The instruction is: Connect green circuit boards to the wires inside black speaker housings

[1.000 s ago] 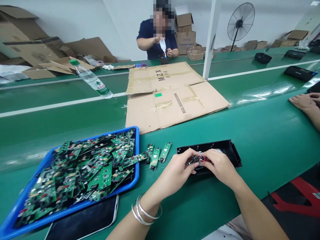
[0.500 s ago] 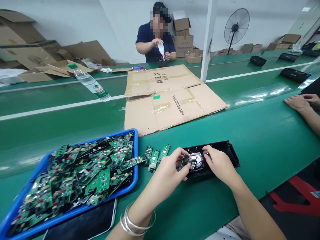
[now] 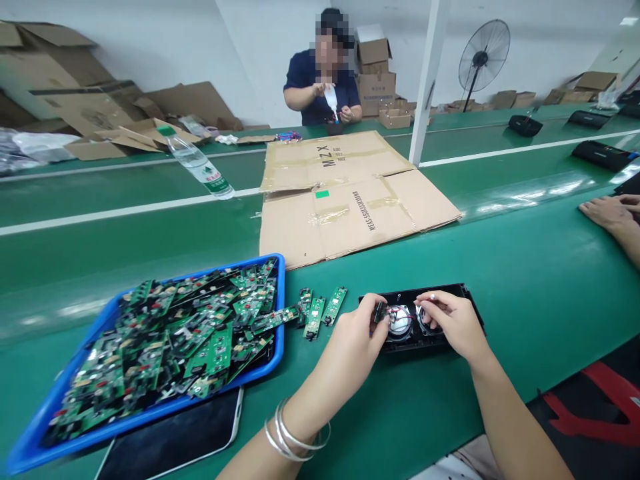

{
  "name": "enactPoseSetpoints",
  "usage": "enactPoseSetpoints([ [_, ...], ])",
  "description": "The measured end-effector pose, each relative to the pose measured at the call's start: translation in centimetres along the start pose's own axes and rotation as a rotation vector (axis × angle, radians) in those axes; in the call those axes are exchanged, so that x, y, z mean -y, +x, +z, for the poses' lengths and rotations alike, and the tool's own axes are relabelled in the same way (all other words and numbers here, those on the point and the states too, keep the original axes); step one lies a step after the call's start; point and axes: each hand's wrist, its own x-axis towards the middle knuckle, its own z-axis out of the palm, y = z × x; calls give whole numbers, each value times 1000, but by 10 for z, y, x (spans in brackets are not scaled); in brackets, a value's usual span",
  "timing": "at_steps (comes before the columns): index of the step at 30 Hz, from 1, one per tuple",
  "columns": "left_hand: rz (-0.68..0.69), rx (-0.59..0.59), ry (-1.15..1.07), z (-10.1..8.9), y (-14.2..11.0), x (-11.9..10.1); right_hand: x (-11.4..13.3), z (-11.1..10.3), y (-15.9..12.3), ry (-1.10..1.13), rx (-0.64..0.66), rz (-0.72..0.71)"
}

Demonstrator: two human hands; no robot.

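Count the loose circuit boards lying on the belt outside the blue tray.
3, side by side between the tray and the left hand.

Green belt bears blue tray; flattened cardboard; phone; black housing.

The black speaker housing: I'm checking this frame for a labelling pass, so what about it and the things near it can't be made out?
Head view only:
- Black speaker housing: its near edge and part of the inside are hidden by the left hand and right hand.
- Small part pinched in the left fingers: too small to identify.
- Phone: cut by the bottom edge, part under the blue tray.
- Circuit boards: motion-blurred, markings unreadable.
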Motion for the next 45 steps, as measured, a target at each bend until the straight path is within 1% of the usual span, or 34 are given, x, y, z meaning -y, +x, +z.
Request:
enactPoseSetpoints([
  [3,10,-60,18,6,1,4,-1,0,-4,47,11,-44],
  [6,12,-101,42,13,0,6,-1,1,-6,-30,35,-131],
  [9,30,-129,95,19,-2,5,2,1,-7,-172,130,-294],
  [11,36,-136,93,22,-2,5,5,1,-7,-221,206,-383],
  [14,17,-119,27,23,0,5,7,0,-6,-211,261,-418],
  [20,-7,-78,-2,23,2,7,6,1,-6,-189,191,-383],
  [26,3,-58,-3,22,3,10,8,-1,-6,-161,263,-356],
  [30,19,-58,59,22,3,9,6,1,-7,-192,196,-335],
  [32,32,-59,80,22,3,8,3,4,-7,-257,149,-383],
  [36,45,-48,83,21,3,6,-4,12,-8,-458,64,-572],
  [39,50,-41,109,21,2,5,-9,16,-8,-580,33,-671],
  [43,88,0,137,21,2,3,-9,17,-7,-729,27,-735],
  [45,106,28,145,20,2,2,-8,17,-7,-755,25,-747],
])
